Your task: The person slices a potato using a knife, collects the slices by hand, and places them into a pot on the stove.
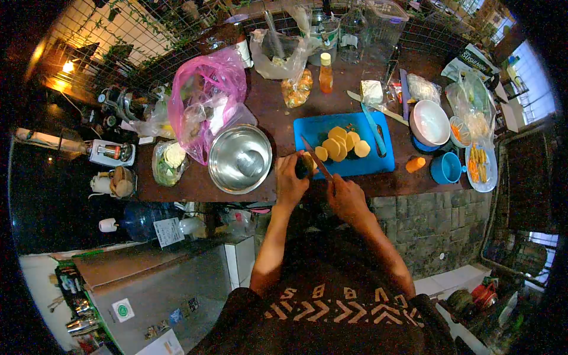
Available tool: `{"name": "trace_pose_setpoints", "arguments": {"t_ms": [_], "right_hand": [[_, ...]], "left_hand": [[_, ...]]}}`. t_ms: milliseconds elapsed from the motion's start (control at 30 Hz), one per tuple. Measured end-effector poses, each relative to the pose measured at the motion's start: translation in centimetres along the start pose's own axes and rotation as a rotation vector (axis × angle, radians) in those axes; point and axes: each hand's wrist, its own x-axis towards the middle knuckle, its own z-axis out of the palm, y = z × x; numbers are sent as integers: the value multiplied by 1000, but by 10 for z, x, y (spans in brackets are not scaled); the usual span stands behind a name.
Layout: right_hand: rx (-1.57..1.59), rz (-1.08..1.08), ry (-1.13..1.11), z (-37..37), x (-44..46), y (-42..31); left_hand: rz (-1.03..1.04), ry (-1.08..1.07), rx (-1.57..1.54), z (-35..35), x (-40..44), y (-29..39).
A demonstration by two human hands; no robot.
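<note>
My right hand (346, 198) is wrapped round the handle of a knife (316, 155). Its blade reaches over the left part of a blue cutting board (378, 167). At the board's lower left corner, my left hand (291, 180) is closed round a vegetable (312, 161) with a yellow face and what looks like a dark side. The fingers hide most of it, so I cannot tell its kind. The blade lies close beside this piece; whether it touches is unclear. Round pale-yellow slices (335, 147) lie in a loose pile on the board. A blue-handled knife (375, 131) rests across its right side.
Left of the board sits a steel bowl (239, 158), with a pink plastic bag (204, 94) behind it. To the right are a white bowl (430, 122), a blue cup (446, 168), an orange bottle (416, 164) and a plate of cut vegetables (481, 168). A sauce bottle (325, 74) stands behind.
</note>
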Motion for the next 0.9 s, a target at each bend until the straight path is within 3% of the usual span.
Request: {"name": "trace_pose_setpoints", "arguments": {"t_ms": [133, 233, 433, 633, 900], "right_hand": [[6, -48, 38, -9, -1, -4], [-19, -33, 33, -7, -1, -7], [-40, -27, -4, -8, 4, 0], [-37, -18, -62, -13, 7, 1], [22, 1, -150, -32, 10, -12]], "left_hand": [[59, 118, -80, 1, 7, 7], [-31, 43, 72, 2, -3, 12], [60, 121, 28, 5, 2, 4], [18, -12, 118, 4, -2, -2], [25, 36, 45, 10, -7, -12]]}}
